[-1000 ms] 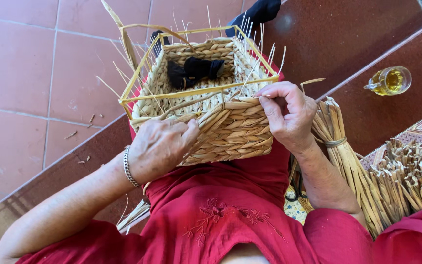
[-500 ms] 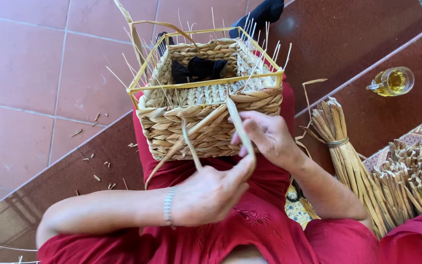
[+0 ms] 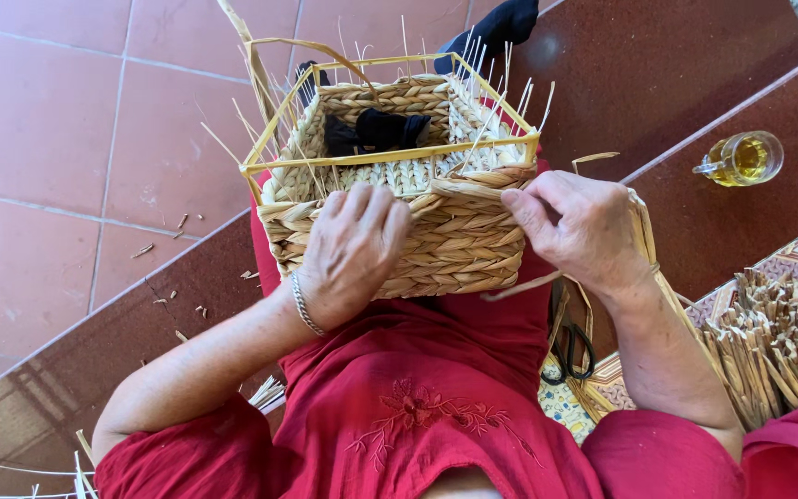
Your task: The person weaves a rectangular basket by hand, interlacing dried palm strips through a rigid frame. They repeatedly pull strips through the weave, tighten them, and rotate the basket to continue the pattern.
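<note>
Terracotta floor tiles and dark polished stone steps are lying beneath a person in a red embroidered garment. Resting on the lap is a square, half-woven straw basket with a yellow wire frame (image 3: 454, 236), its braided wall rough and ropy, loose stalks bristling upward. The left hand (image 3: 348, 254) is pressing flat against the near wall, fingers spread. The right hand (image 3: 584, 231), just beside the basket's corner, is pinching a flat straw strand (image 3: 533, 282); its fingertips are partly hidden. Beyond the right hand a glass cup of amber liquid (image 3: 745, 157) is standing; below the wrist, black scissors (image 3: 570, 351) are half covered.
</note>
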